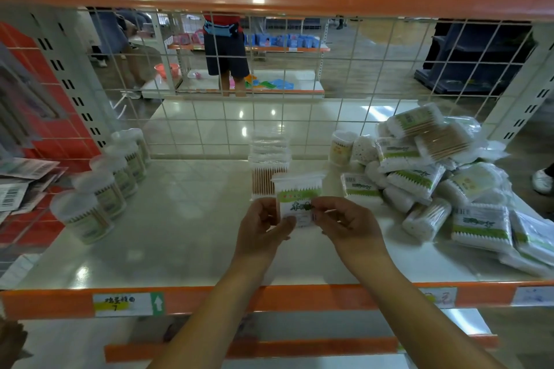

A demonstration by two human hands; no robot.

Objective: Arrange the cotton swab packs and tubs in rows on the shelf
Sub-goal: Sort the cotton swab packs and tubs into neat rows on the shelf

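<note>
Risk: pack (pixel 298 195) held upright over shelf (pixel 186 237) mid-front, pinched at its sides by left hand (pixel 263 228) and right hand (pixel 344 225), may tip the standing pack row (pixel 268 165) behind | loose pile (pixel 443 177) at right may slide | tubs (pixel 105 186) lined at left | unclear: label print blurred, pack's lower edge hidden by fingers.

Bright overhead glare on the shelf (pixel 180 234); edges warped, blurred.
</note>
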